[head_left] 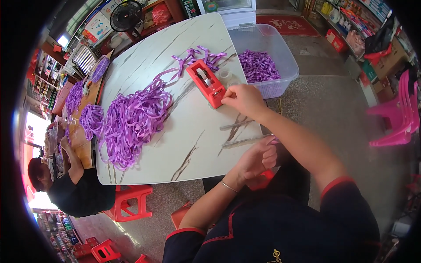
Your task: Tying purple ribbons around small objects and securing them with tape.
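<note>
A red tape dispenser (pixel 206 84) stands on the white marble-patterned table (pixel 193 131), a roll of clear tape in it. At its cutter end, my right hand (pixel 246 100) has its fingertips pinched together. Any tape between them is too small to make out. My left hand (pixel 258 160), with a bracelet at the wrist, is closed near the table's edge. A bit of purple ribbon (pixel 275 140) shows at its fingertips; the rest is hidden. A big heap of purple ribbon (pixel 133 122) lies to the left, and shorter purple ribbon pieces (pixel 199 57) lie beyond the dispenser.
Right of the table, a clear plastic bin (pixel 285 72) holds many purple ribbon pieces (pixel 258 65). Small clear tape rolls (pixel 225 74) sit beside the dispenser. Another person (pixel 74 184) works at the left by more ribbon bundles (pixel 91 120). Pink chairs (pixel 401 111) stand at the right.
</note>
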